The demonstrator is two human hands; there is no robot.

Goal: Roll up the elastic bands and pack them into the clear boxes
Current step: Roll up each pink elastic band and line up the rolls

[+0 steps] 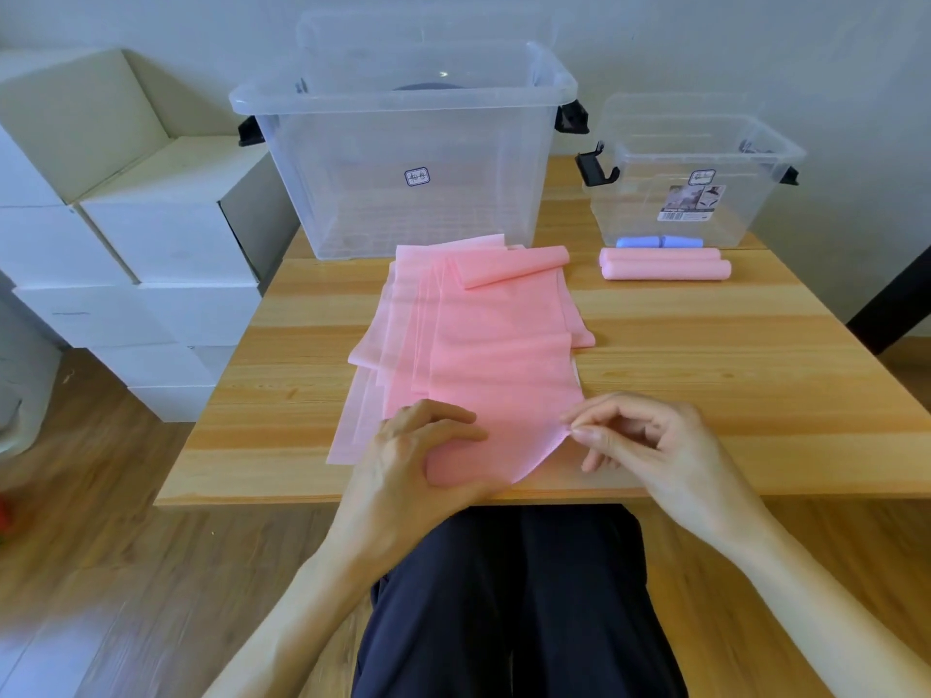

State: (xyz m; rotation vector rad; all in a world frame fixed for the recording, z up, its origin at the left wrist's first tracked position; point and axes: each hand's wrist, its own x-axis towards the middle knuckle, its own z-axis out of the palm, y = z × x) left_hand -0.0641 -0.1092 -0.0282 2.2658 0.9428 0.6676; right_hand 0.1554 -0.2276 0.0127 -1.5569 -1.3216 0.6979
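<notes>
I see the pink bands (473, 345) lying flat in a loose stack on the middle of the table (705, 375), their near ends reaching the front edge. The far end of the top band is curled over into a small roll near the big box (403, 158).

My left hand (418, 460) rests on the near end of the top band; the fingers are bent and the fingertips press on the band. I cannot tell if they really grip it. My right hand (650, 445) pinches the near right corner of this band between thumb and index finger, and the corner is lifted a little from the table. The other fingers are loosely curled.

At the back right stands the small box (700, 168), open, well apart from my hands. Just in front of it lie two pink rolls (665, 264) side by side, touching each other, and a blue roll (657, 242) between them and the small box.

On the left of the table, white cartons (131, 234) are stacked.
</notes>
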